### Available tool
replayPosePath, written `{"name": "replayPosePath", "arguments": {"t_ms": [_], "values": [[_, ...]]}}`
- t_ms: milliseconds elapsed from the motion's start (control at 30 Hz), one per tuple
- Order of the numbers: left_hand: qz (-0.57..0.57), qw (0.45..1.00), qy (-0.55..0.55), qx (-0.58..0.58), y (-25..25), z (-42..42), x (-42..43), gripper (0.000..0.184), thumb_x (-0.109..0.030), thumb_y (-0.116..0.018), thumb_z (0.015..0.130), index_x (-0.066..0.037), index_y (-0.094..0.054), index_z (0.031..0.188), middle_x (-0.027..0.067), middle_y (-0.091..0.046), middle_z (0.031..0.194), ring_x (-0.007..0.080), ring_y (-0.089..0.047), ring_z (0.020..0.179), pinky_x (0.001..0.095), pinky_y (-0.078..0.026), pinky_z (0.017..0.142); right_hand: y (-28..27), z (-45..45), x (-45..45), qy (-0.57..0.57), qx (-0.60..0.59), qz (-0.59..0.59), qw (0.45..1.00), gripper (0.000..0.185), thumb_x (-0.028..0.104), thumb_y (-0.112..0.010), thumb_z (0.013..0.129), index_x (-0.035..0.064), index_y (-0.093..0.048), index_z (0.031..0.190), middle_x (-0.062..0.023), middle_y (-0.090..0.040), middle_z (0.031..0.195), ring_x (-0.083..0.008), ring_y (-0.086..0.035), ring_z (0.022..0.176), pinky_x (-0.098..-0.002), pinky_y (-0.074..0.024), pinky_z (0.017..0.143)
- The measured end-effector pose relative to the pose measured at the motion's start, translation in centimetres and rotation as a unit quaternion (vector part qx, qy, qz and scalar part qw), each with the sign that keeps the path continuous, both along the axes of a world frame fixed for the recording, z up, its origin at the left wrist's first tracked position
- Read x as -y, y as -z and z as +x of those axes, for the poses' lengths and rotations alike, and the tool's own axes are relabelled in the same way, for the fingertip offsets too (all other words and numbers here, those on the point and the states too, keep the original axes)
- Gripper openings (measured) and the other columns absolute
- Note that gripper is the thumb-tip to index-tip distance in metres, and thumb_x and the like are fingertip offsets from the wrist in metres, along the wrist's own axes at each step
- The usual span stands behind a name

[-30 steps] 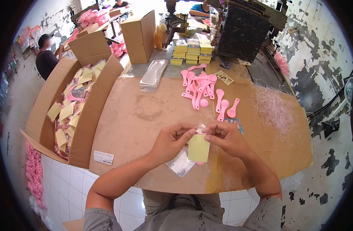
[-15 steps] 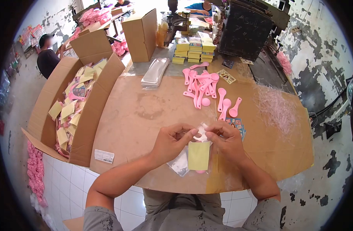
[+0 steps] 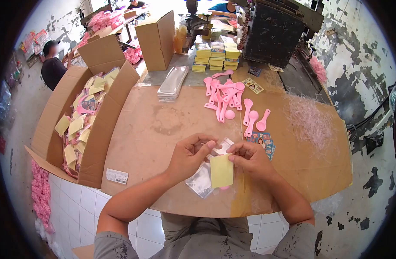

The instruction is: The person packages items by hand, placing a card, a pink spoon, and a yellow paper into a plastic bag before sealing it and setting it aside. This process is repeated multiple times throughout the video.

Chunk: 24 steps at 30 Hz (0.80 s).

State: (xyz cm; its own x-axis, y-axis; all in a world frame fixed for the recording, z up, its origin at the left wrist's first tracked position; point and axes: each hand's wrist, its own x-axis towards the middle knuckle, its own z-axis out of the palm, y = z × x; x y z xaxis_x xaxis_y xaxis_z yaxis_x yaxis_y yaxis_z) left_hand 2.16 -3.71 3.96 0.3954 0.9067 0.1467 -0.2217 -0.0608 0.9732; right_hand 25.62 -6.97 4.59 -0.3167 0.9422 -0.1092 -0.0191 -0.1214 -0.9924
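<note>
A yellow card (image 3: 222, 171) in a clear plastic bag hangs before me, slightly tilted, with a bit of pink showing under its lower edge. My right hand (image 3: 253, 160) pinches the bag at the card's top right corner. Left of the bag's shiny top flap (image 3: 226, 145), my left hand (image 3: 192, 156) is curled with thumb and fingertips close together; what they hold, if anything, is too small to make out. Below them, more clear plastic bags (image 3: 201, 180) lie on the cardboard. Blue printed cards (image 3: 267, 144) lie just beyond my right hand.
Pink measuring spoons (image 3: 226, 95) are heaped ahead, with a stack of clear bags (image 3: 173, 83) to their left. Card stacks (image 3: 217, 56) stand behind. A carton (image 3: 107, 123) of packed bags sits left; plastic strips (image 3: 312, 125) lie right. Other people work farther back.
My hands have moved slightly apart at the bag's top. The yellow card has tilted and risen a little, and my right fingers now grip by its upper corner.
</note>
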Motion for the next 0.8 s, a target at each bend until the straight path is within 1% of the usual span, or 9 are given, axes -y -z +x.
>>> {"name": "replayPosePath", "arguments": {"t_ms": [33,133,233,433,533,600,633,733,800], "values": [[0.005,1.000,0.003,0.018,-0.1,0.1,0.1,0.024,-0.013,-0.060,0.106,0.003,-0.066,0.123,0.0089,-0.075,0.105,0.0159,-0.074,0.094,0.0279,-0.059,0.077,0.1,0.1,0.0,0.005,-0.008,0.005,1.000,0.017,0.003,-0.070,0.097,0.0010,-0.068,0.113,-0.0037,-0.071,0.100,-0.0100,-0.068,0.095,-0.0268,-0.0546,0.083],[0.013,0.998,0.056,0.004,0.4,0.4,-0.1,0.028,-0.013,-0.063,0.105,0.004,-0.064,0.128,0.0092,-0.075,0.107,0.0143,-0.073,0.096,0.0279,-0.059,0.082,0.8,0.7,-0.5,0.019,-0.025,0.031,0.999,0.018,0.003,-0.070,0.097,0.0001,-0.067,0.114,-0.0047,-0.072,0.102,-0.0103,-0.069,0.093,-0.0270,-0.0551,0.082],[-0.014,0.993,0.074,-0.093,1.1,0.0,-0.3,0.031,-0.013,-0.065,0.104,0.004,-0.064,0.129,0.0099,-0.075,0.109,0.0130,-0.072,0.095,0.0277,-0.059,0.083,1.6,1.1,-0.9,0.030,-0.029,0.065,0.997,0.020,0.005,-0.071,0.097,-0.0009,-0.067,0.116,-0.0052,-0.073,0.103,-0.0111,-0.070,0.093,-0.0272,-0.0560,0.083],[-0.023,0.995,0.055,-0.077,1.0,0.1,-0.3,0.026,-0.013,-0.067,0.103,0.004,-0.070,0.123,0.0094,-0.076,0.107,0.0126,-0.073,0.095,0.0272,-0.060,0.081,1.2,1.2,-0.8,0.051,-0.006,0.061,0.997,0.017,0.006,-0.073,0.096,0.0001,-0.071,0.112,-0.0036,-0.074,0.099,-0.0100,-0.070,0.089,-0.0256,-0.0558,0.079],[-0.018,0.992,0.042,-0.114,0.3,0.0,-0.1,0.024,-0.013,-0.068,0.102,0.004,-0.072,0.119,0.0090,-0.076,0.106,0.0124,-0.072,0.094,0.0274,-0.060,0.080,1.4,1.5,-1.0,0.045,-0.008,0.058,0.997,0.015,0.007,-0.074,0.095,0.0002,-0.073,0.109,-0.0026,-0.074,0.095,-0.0098,-0.070,0.086,-0.0252,-0.0558,0.076],[-0.025,0.997,0.038,-0.063,0.8,0.1,-0.2,0.023,-0.011,-0.069,0.101,0.003,-0.072,0.119,0.0090,-0.076,0.105,0.0118,-0.072,0.093,0.0275,-0.060,0.079,1.5,1.7,-1.1,0.047,-0.010,0.052,0.998,0.014,0.007,-0.074,0.095,0.0002,-0.074,0.107,-0.0019,-0.074,0.092,-0.0097,-0.069,0.084,-0.0252,-0.0558,0.074],[-0.027,0.998,0.036,-0.038,1.1,0.2,-0.3,0.023,-0.011,-0.069,0.101,0.003,-0.072,0.119,0.0090,-0.076,0.105,0.0116,-0.072,0.092,0.0276,-0.061,0.079,1.6,1.7,-1.2,0.050,-0.025,0.049,0.997,0.014,0.006,-0.074,0.095,-0.0001,-0.074,0.108,-0.0023,-0.074,0.093,-0.0097,-0.069,0.083,-0.0252,-0.0558,0.073],[-0.040,0.998,0.042,-0.027,1.3,-0.1,-0.6,0.023,-0.008,-0.069,0.101,0.003,-0.072,0.120,0.0092,-0.076,0.105,0.0112,-0.072,0.091,0.0277,-0.061,0.079,1.7,1.8,-1.2,0.047,-0.057,0.051,0.996,0.014,0.004,-0.072,0.096,-0.0008,-0.074,0.108,-0.0034,-0.073,0.097,-0.0099,-0.068,0.083,-0.0254,-0.0555,0.073],[-0.014,0.997,0.046,-0.068,0.9,-0.4,-0.6,0.021,-0.007,-0.069,0.101,0.003,-0.072,0.119,0.0089,-0.076,0.105,0.0108,-0.072,0.091,0.0272,-0.060,0.079,1.3,2.2,-1.3,0.031,-0.062,0.066,0.995,0.014,0.002,-0.071,0.096,-0.0011,-0.075,0.109,-0.0042,-0.072,0.100,-0.0100,-0.068,0.086,-0.0256,-0.0550,0.073]]}}
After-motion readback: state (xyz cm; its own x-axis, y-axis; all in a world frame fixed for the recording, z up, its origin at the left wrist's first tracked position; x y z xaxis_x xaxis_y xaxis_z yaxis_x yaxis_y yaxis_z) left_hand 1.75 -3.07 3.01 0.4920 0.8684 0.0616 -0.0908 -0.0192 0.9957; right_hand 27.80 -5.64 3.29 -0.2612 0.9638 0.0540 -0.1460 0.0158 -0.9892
